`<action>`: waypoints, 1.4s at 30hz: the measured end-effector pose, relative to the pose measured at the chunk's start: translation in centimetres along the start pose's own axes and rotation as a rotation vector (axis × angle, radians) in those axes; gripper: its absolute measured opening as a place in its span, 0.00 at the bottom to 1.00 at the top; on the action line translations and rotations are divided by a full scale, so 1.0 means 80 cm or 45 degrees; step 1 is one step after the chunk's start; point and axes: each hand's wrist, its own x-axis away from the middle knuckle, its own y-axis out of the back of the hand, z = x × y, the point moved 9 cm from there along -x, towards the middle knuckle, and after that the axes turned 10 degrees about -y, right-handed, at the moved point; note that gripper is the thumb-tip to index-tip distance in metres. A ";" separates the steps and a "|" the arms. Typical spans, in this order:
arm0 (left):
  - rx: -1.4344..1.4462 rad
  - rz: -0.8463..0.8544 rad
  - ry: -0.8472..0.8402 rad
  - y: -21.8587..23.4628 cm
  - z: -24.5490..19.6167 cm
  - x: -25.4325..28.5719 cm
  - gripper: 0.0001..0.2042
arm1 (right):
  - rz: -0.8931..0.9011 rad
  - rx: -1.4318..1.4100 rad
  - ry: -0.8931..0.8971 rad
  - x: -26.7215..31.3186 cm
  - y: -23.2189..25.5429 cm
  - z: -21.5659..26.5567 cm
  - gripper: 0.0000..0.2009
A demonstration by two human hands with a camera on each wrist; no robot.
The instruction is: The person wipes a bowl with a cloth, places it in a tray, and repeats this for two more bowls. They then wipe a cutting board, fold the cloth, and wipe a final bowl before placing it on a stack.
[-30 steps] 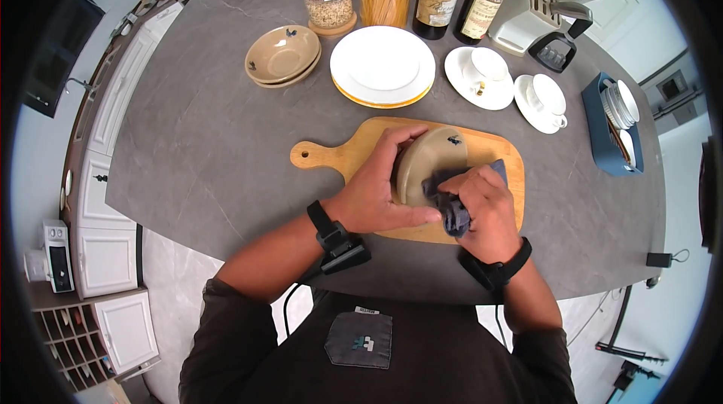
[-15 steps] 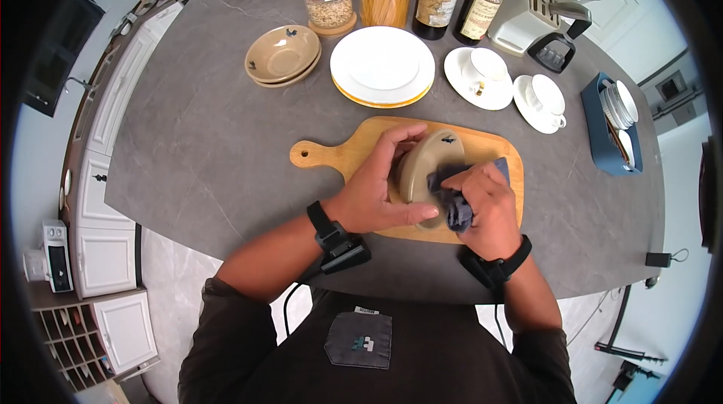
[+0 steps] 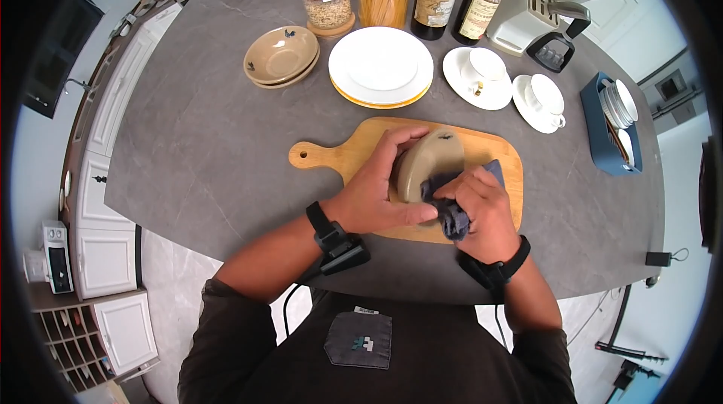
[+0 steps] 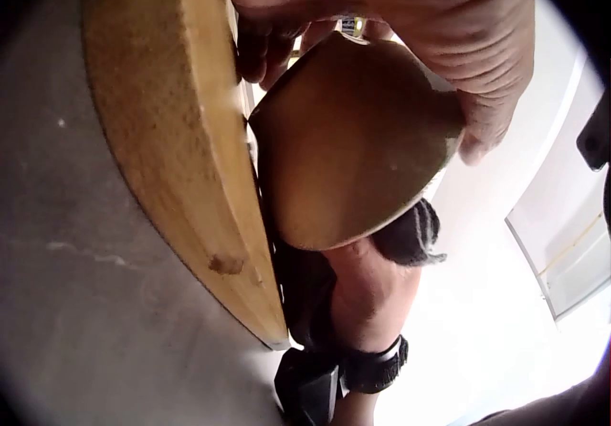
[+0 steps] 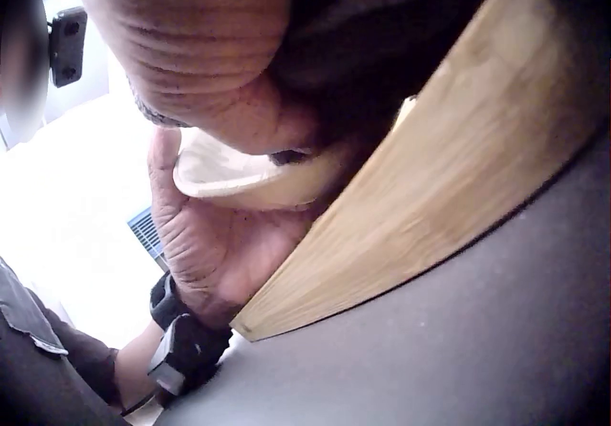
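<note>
A tan bowl [image 3: 429, 166] with a small dark motif is tilted on its side over the wooden cutting board [image 3: 331, 155]. My left hand [image 3: 375, 192] grips it from the left, thumb along the near rim and fingers round the far side. In my right hand [image 3: 486, 212] a dark grey cloth [image 3: 454, 221] is bunched and pressed to the bowl's inner face. The left wrist view shows the bowl's rounded underside [image 4: 358, 144] beside the board's edge. Seen from the right wrist, the pale rim [image 5: 239, 185] shows between both hands.
Beyond the board stand two stacked tan bowls [image 3: 281, 55], white plates [image 3: 380, 65] and two white cups on saucers [image 3: 482, 73]. A jar of oats [image 3: 327, 5], pasta, dark bottles [image 3: 482, 5] and a knife block [image 3: 520, 16] line the back. A blue bin [image 3: 602, 133] holds dishes at right.
My right hand has shifted the cloth slightly back and forth against the bowl. The bowl's motif has moved a little left and up as the bowl turned; my left hand stays nearly still.
</note>
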 end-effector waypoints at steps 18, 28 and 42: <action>-0.495 0.086 -0.110 0.001 -0.020 -0.005 0.59 | -0.139 0.050 -0.023 -0.002 0.005 -0.009 0.21; -0.094 0.074 -0.004 0.000 0.001 0.005 0.58 | 0.076 -0.173 -0.097 -0.001 0.000 -0.004 0.20; -0.048 0.043 0.004 0.001 0.007 0.005 0.63 | -0.012 -0.029 -0.064 -0.001 0.000 -0.003 0.20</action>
